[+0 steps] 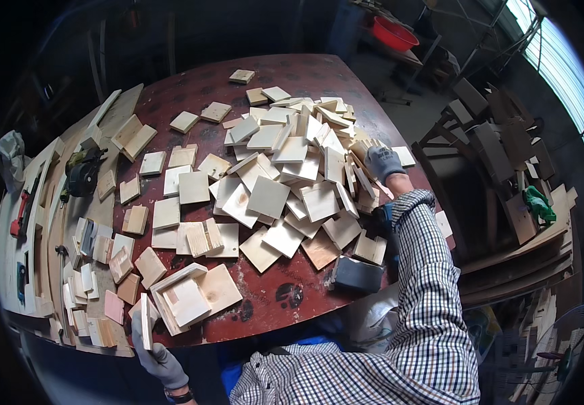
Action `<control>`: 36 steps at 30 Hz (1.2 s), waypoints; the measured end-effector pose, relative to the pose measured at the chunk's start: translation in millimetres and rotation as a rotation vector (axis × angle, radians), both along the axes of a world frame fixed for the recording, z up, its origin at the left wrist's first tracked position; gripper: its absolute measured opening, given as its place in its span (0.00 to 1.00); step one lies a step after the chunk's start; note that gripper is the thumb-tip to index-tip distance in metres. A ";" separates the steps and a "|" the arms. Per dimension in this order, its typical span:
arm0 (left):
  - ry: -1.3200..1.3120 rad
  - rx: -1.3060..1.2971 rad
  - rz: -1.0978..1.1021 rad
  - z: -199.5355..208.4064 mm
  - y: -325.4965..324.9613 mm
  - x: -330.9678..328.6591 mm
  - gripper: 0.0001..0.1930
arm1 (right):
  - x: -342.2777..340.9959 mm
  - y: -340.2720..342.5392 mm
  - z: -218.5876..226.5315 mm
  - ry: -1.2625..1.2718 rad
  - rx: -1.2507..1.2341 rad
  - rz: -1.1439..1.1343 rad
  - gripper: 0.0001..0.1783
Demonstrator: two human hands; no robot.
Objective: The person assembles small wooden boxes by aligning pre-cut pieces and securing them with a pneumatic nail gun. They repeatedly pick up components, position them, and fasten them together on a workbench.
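Observation:
My left hand (161, 364), in a grey glove, is closed on a thin wooden board (146, 322) held upright at the table's near left edge. Beside it lies a shallow wooden box-like assembly (182, 302) of several boards. At the right side of a large heap of square pale wooden blocks (269, 196), my right hand (384, 163), also gloved, has its fingers curled against a wooden block (365, 146). Its fingertips are partly hidden. A dark block-shaped object (357, 275) stands near my right forearm.
The dark red table (265, 310) carries more loose blocks on its left. A black-and-yellow tape-measure-like tool (81, 173) and a red-handled tool (18, 214) lie on boards at the far left. Stacked wood (521, 260) and a green cloth (539, 204) are at right; a red basin (395, 34) stands behind.

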State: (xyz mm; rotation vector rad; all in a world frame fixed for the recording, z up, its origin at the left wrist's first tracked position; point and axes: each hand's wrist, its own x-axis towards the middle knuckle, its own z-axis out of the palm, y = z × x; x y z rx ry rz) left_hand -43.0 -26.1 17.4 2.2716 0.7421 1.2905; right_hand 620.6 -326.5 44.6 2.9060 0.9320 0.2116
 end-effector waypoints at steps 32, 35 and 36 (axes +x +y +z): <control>-0.762 -0.892 -0.235 47.1 -101.2 -55.6 0.31 | -426.0 163.2 -7.3 1.515 0.866 0.350 0.18; -0.678 -0.757 -0.179 38.3 -101.2 -55.3 0.31 | -430.7 157.1 -15.0 1.548 0.785 0.287 0.19; -0.644 -0.759 -0.143 39.6 -101.5 -56.4 0.30 | -433.6 155.2 -18.1 1.541 0.779 0.257 0.19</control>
